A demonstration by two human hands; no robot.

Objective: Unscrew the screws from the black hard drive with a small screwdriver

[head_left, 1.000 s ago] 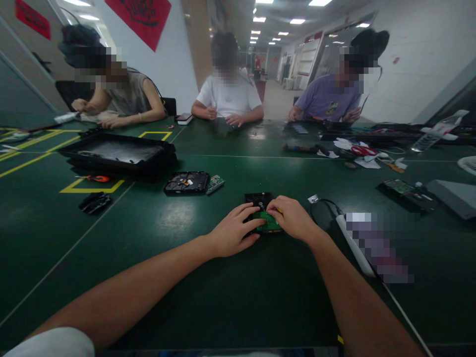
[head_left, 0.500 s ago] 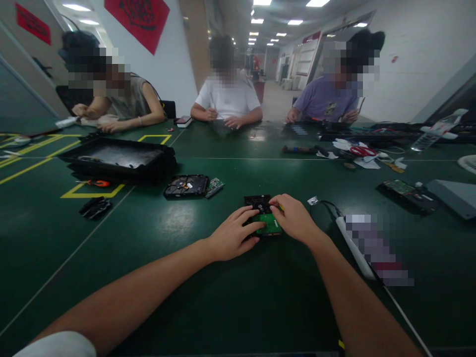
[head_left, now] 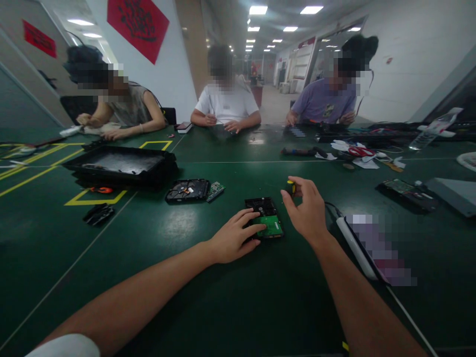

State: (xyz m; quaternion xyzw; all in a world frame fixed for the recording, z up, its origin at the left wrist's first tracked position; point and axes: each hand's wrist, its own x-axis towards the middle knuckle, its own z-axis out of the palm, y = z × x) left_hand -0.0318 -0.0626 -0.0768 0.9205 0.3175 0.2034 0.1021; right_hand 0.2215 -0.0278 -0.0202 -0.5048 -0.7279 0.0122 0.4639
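Observation:
A black hard drive point(head_left: 263, 206) with a green circuit board point(head_left: 272, 227) on top lies on the dark green table point(head_left: 208, 297) in front of me. My left hand point(head_left: 232, 239) rests on the drive's left side, fingers spread over its edge. My right hand point(head_left: 308, 209) is raised to the right of the drive, fingers curled around a small tool with a yellow and black handle point(head_left: 290, 186). The tool's tip is hidden by the hand.
A second opened drive point(head_left: 188, 190) with a loose circuit board point(head_left: 215, 190) lies to the left, beside a black tray point(head_left: 119, 163). A white power strip point(head_left: 357, 245) and cable lie to the right. Three people sit along the far side. Tools, scissors point(head_left: 362, 150) and parts lie scattered at the right.
My right hand has lifted off the drive and moved up and to the right with the small tool. The left hand stays on the drive.

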